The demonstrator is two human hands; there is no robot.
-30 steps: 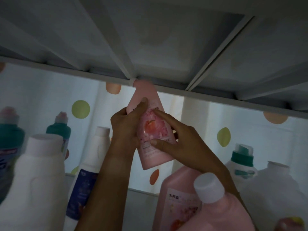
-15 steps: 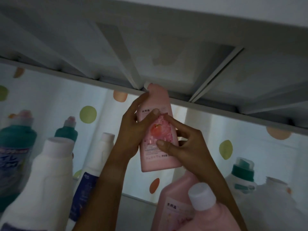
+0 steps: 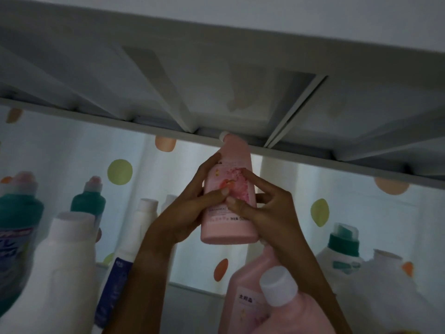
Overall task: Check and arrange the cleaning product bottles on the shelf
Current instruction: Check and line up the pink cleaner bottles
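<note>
Now the small pink plastic bottle with the floral label (image 3: 227,201) hangs more upright than a second ago, its white cap just under the grey shelf board (image 3: 313,155) above. The left hand (image 3: 190,208) wraps its side; the right hand (image 3: 262,210) pinches the label face, thumbs now nearly meeting (inspection, I judge). The tall white bottle (image 3: 60,273) and large pink white-capped jug (image 3: 269,302) stand below.

A white shelf (image 3: 183,307) stands before a dotted curtain, its surface mostly hidden by bottles. Toward the left end stand a white jug (image 3: 57,280), two teal-necked bottles (image 3: 88,203) and a blue-labelled bottle (image 3: 125,266); toward the right end, pink bottles (image 3: 248,297) and a green-capped bottle (image 3: 342,251).
</note>
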